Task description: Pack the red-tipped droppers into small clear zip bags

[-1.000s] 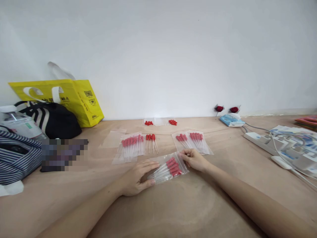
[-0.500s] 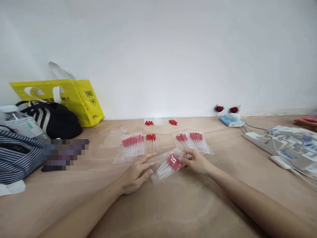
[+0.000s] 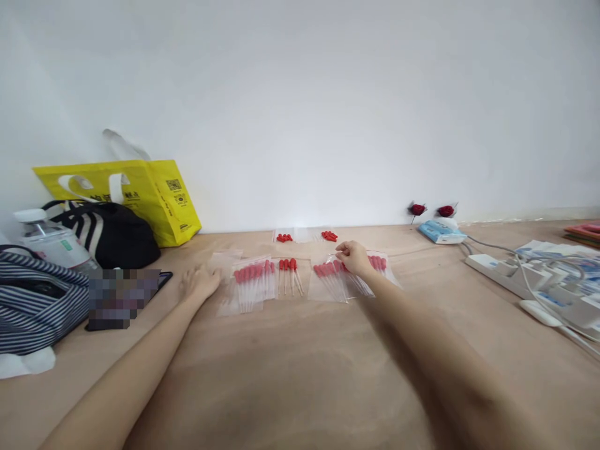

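Observation:
My right hand (image 3: 355, 257) pinches the top edge of a clear zip bag (image 3: 328, 289) that lies on the table. Inside it are several droppers with red bulbs and thin pale stems. This bag overlaps another bag of red-bulbed droppers (image 3: 379, 262), partly hidden behind my right hand and wrist. My left hand (image 3: 200, 284) is blurred by motion, low over the table with thumb and fingers apart, holding nothing. Just right of it lies a flat clear bag (image 3: 225, 257). More bagged droppers (image 3: 253, 275) rest beside that, then several loose red-bulbed droppers (image 3: 290, 269).
Two small groups of red bulbs (image 3: 284, 238) lie by the wall on clear plastic. At left are a yellow bag (image 3: 159, 200), a black bag (image 3: 117, 231), a bottle (image 3: 56, 240), a striped pouch (image 3: 42, 300) and a phone (image 3: 166, 278). Rightward are tissues (image 3: 440, 231) and a power strip (image 3: 497, 269).
My right hand has carried the dropper bag away from me and laid it beside the right-hand bag. My left hand has left that bag and moved left, toward the flat clear bag.

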A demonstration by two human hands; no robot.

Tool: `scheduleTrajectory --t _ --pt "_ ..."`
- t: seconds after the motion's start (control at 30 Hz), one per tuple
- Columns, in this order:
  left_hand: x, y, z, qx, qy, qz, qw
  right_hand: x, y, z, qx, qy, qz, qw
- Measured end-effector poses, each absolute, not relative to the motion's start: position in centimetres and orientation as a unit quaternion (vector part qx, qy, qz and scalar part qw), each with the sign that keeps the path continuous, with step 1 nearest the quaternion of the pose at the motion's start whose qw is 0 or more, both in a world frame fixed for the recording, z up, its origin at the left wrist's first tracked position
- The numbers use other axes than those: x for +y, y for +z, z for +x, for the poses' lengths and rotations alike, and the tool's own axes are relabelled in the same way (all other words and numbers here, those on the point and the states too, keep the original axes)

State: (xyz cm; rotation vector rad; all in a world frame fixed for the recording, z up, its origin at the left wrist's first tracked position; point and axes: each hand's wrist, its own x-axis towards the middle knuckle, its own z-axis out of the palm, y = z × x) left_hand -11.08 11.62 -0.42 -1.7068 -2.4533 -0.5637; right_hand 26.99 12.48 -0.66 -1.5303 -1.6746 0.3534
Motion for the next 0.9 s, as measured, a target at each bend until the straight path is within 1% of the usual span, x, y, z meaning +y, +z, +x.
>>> scheduleTrajectory --t 0.1,0.2,0.37,0.53,0.63,0.73,0.9 --pt "12.9 -1.0 -12.1 -0.828 -0.127 -0.546 0.034 12.3 -0.4 26.1 -0.663 0.095 -0.627 0.397" --pt "13.2 -1.2 -12.3 -0.831 -0.119 -0.542 0.022 11.2 0.0 23.8 -0.682 0.073 -0.635 0.354" --pt "12.3 -0.8 -12.5 -0.841 -0.136 -0.523 0.027 8.7 -0.2 18.4 -0.718 0.110 -0.645 0.237" --pt "11.4 -0.8 -12.8 -0.836 -0.146 -0.528 0.031 7.8 0.1 15.7 -0.706 0.124 -0.675 0.174" --pt "11.7 -1.0 -12.6 -0.831 -0.140 -0.539 0.018 7.7 0.7 15.1 -0.700 0.129 -0.686 0.152" --pt "12.3 -1.0 -12.1 -0.827 -0.168 -0.536 0.003 7.7 0.9 14.8 -0.699 0.130 -0.688 0.145" --pt "12.4 -0.6 -11.2 -0.832 -0.220 -0.510 -0.013 7.6 0.7 15.8 -0.706 0.125 -0.675 0.170"
